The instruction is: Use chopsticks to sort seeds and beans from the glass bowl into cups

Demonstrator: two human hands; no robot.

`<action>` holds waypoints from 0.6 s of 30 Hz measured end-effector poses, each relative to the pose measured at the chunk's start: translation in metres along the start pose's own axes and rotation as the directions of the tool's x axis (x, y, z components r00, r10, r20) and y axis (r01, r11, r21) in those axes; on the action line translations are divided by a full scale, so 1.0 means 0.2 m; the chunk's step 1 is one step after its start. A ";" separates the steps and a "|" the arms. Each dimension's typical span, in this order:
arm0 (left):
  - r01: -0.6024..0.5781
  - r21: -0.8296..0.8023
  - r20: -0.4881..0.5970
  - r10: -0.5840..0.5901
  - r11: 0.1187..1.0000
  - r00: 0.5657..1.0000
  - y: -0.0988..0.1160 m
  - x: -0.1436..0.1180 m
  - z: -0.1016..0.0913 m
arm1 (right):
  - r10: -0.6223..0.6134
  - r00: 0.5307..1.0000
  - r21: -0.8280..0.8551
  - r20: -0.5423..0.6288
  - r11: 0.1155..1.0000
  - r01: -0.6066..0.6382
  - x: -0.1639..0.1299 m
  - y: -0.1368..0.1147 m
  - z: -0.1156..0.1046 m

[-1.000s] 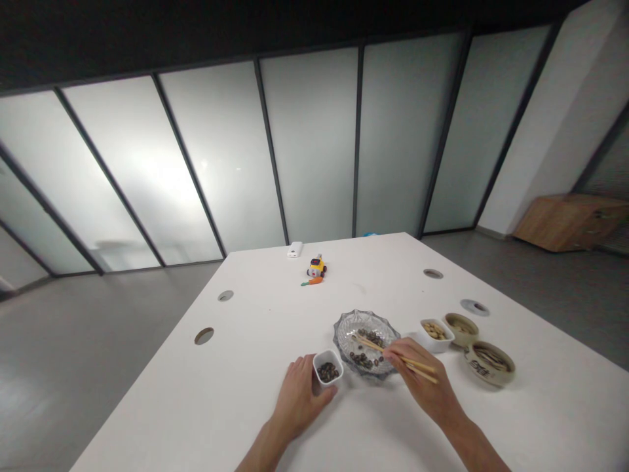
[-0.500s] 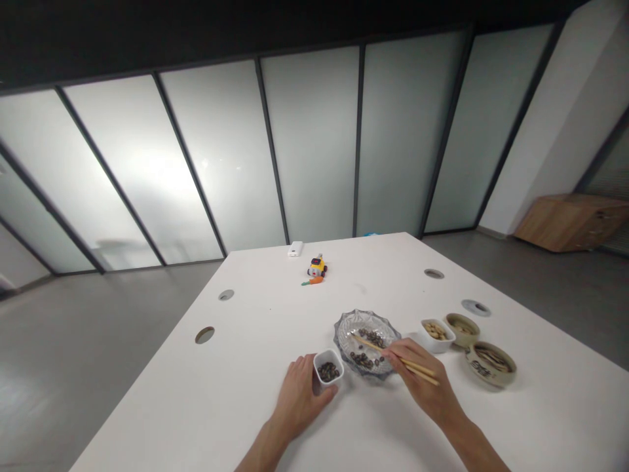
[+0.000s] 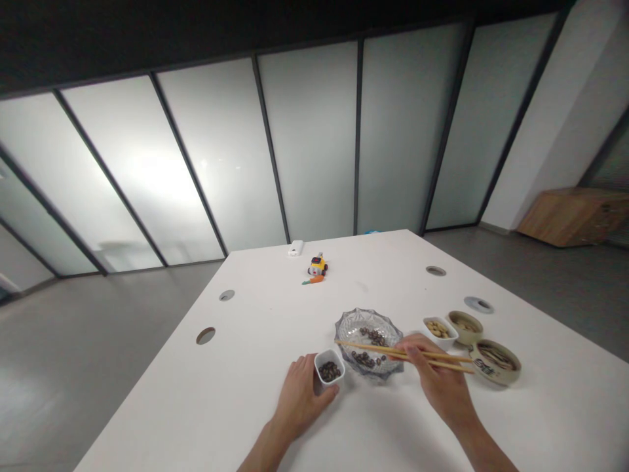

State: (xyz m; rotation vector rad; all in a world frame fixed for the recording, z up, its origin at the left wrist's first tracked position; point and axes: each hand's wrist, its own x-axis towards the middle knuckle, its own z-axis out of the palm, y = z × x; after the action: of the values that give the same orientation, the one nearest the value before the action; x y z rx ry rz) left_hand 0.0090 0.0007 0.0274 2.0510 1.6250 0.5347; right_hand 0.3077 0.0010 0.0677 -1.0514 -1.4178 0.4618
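Both arms angle in from the bottom edge, and it's the left forearm [image 3: 265, 449] slanting up to the right, bare, running through a nearly straight wrist [image 3: 281, 426] into the left hand [image 3: 302, 394]. Back of it uppermost, fingers [image 3: 306, 364] bunched and curved forward, thumb [image 3: 325, 396] stretched out sideways: a neat C-shaped clasp! Across on the other side, the right forearm [image 3: 484, 446] leans up and leftward, also bare, and the right hand [image 3: 439, 380] is closed in a compact pinch, thumb against bent fingers, knuckles forward. The hands sit well apart.
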 end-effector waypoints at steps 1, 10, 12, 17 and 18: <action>-0.001 0.004 0.001 0.001 1.000 1.000 0.00 0.00 0.00 | -0.077 0.997 -0.074 -0.028 0.995 0.074 0.00 0.00 -0.01; -0.009 -0.008 -0.008 0.009 1.000 1.000 -0.01 0.00 0.01 | -0.339 0.932 -0.228 0.131 0.904 0.361 -0.01 0.03 0.04; -0.011 -0.008 -0.009 0.011 1.000 1.000 -0.01 0.00 0.01 | -0.338 0.930 -0.236 0.145 0.901 0.364 -0.01 0.03 0.04; -0.008 -0.007 -0.004 0.008 1.000 1.000 0.00 0.00 0.00 | -0.289 0.937 -0.212 0.197 0.920 0.329 0.00 0.03 0.03; -0.007 -0.007 -0.003 0.007 1.000 1.000 0.00 0.00 0.00 | -0.276 0.939 -0.207 0.208 0.925 0.318 0.00 0.03 0.02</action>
State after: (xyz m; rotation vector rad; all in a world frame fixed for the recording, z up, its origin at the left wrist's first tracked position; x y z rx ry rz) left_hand 0.0087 0.0003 0.0277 2.0523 1.6160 0.5460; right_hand 0.3053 0.0055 0.0609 -0.9773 -1.7919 0.1661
